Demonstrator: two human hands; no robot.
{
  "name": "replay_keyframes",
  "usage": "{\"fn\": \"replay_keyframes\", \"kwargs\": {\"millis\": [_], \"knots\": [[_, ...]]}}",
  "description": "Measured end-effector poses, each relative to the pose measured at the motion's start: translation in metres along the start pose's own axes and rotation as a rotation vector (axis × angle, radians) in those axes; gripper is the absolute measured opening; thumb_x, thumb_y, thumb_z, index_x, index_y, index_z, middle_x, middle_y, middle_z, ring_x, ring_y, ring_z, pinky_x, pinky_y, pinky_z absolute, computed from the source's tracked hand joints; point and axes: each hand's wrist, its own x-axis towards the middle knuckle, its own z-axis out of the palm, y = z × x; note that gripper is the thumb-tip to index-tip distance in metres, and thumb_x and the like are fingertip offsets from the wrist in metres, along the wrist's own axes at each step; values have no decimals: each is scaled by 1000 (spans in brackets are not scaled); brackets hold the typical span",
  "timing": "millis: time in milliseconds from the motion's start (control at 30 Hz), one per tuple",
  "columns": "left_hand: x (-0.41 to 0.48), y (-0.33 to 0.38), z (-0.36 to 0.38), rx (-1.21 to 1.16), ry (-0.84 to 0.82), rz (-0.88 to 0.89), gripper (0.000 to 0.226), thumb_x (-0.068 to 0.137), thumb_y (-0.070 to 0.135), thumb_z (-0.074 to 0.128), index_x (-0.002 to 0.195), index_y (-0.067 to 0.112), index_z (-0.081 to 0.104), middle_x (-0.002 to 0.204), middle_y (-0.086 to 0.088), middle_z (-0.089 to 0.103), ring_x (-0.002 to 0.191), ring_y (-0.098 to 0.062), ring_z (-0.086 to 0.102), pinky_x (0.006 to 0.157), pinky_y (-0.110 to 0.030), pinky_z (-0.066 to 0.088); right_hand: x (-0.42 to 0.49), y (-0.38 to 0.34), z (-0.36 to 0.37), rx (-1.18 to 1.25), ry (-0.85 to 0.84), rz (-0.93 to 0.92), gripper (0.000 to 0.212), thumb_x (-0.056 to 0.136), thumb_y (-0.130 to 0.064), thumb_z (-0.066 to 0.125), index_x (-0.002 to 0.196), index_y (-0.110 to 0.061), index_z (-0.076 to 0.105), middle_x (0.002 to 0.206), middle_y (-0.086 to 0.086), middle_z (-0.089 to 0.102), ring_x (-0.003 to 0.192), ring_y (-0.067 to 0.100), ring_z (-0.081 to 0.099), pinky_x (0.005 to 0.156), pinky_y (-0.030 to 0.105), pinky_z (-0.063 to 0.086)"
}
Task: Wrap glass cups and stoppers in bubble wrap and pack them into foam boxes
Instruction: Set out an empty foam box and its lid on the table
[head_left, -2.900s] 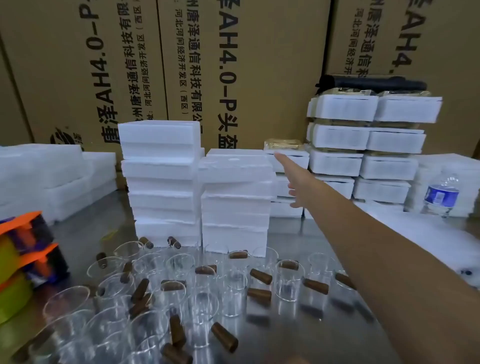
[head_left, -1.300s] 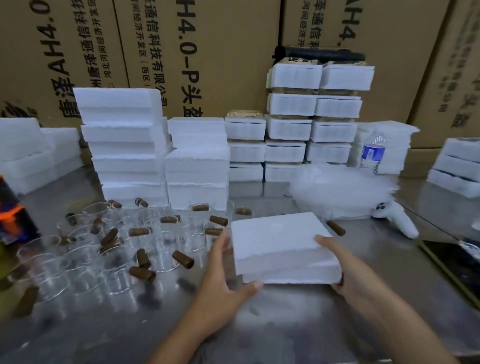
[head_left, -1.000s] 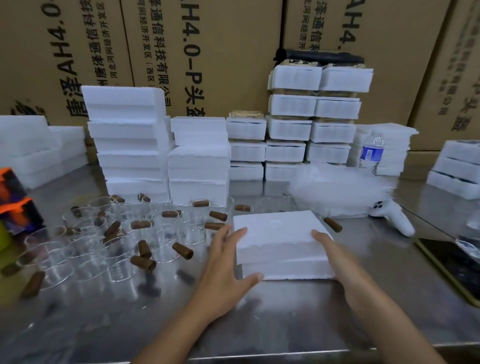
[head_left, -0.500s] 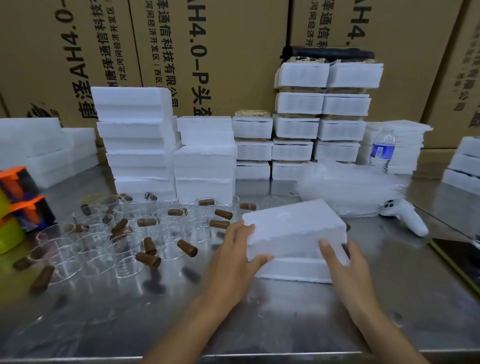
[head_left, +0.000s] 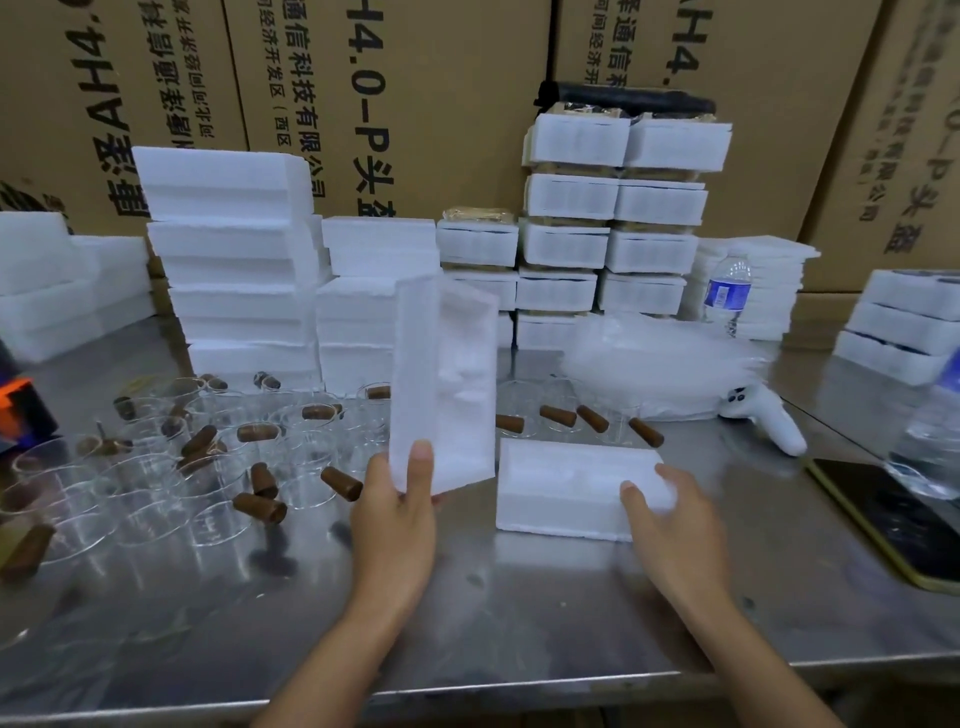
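Foam lid light, stiff, crumbly: left hand pinches bottom edge, upright. Right hand flat on base, steadying. Cups fragile.

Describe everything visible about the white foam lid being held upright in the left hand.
The white foam lid is a rectangular slab of what looks like expanded polystyrene. It stands on end, nearly vertical, with its hollowed inner side turned to the right and showing moulded recesses. The left hand grips its lower end, thumb across the near face. It is lifted clear of the white foam box base, which lies flat on the steel table under the right hand.
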Motion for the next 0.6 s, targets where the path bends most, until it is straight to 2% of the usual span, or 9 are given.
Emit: {"fn": "replay_keyframes", "kwargs": {"millis": [67, 167, 233, 300, 367, 433, 500, 600], "knots": [[-3, -5, 0, -114, 1, -59, 59, 71, 71, 35, 89, 17, 53, 90, -4, 68, 75, -13, 70, 70, -31, 55, 2, 1, -8, -66, 38, 16, 48, 89, -33, 59, 131, -12, 50, 138, 10, 49, 127, 29, 41, 103, 40, 33], [-6, -8, 2, -228, 0, -96, 56, 71, 67, 43, 89, 15, 57, 89, -4, 71, 72, -14, 72, 64, -26, 55, 3, 2, -22, -220, 133, 1, 46, 88, -31, 59, 128, -9, 53, 134, 17, 49, 125, 34, 39, 102, 42, 33], [-8, -10, 4, -270, -11, -121, 59, 68, 67, 46, 91, 14, 57, 89, -4, 71, 71, -14, 72, 57, -20, 54, 0, -1, -27, -269, 227, -104, 42, 87, -26, 61, 124, -7, 55, 130, 18, 49, 120, 35, 40, 100, 44, 33], [-8, -11, 8, -349, -29, -192, 62, 68, 63, 51, 96, 9, 56, 91, -8, 71, 71, -16, 72, 56, -19, 54, -9, -12, -26, -209, 230, -294, 39, 86, -22, 62, 122, -10, 54, 127, 12, 49, 118, 30, 41, 98, 43, 35], [-10, -7, 13, -447, -77, -265, 62, 69, 60, 52, 101, 7, 56, 91, -12, 73, 75, -22, 73, 57, -22, 55, -23, -29, -17, -75, 80, -411, 38, 88, -27, 59, 124, -23, 48, 126, -3, 46, 117, 14, 42, 94, 29, 37], [-13, -4, 18, -543, -112, -307, 60, 70, 60, 51, 103, 11, 59, 89, -10, 75, 76, -27, 73, 58, -24, 56, -34, -50, -4, 99, -123, -352, 41, 89, -39, 54, 126, -37, 38, 122, -19, 41, 107, -2, 45, 81, 12, 36], [-17, -2, 20, -609, -143, -342, 60, 69, 60, 49, 106, 13, 60, 89, -9, 75, 76, -28, 73, 58, -25, 56, -39, -65, 11, 257, -280, -235, 38, 88, -46, 52, 123, -43, 35, 114, -27, 43, 97, -6, 51, 71, 9, 38], [-22, -6, 18, -553, -246, -333, 58, 71, 60, 48, 106, 16, 64, 89, -8, 75, 74, -22, 72, 58, -24, 55, -36, -74, 27, 365, -368, -170, 21, 91, -38, 54, 105, -48, 42, 104, -29, 50, 85, -3, 57, 66, 14, 46]]}}
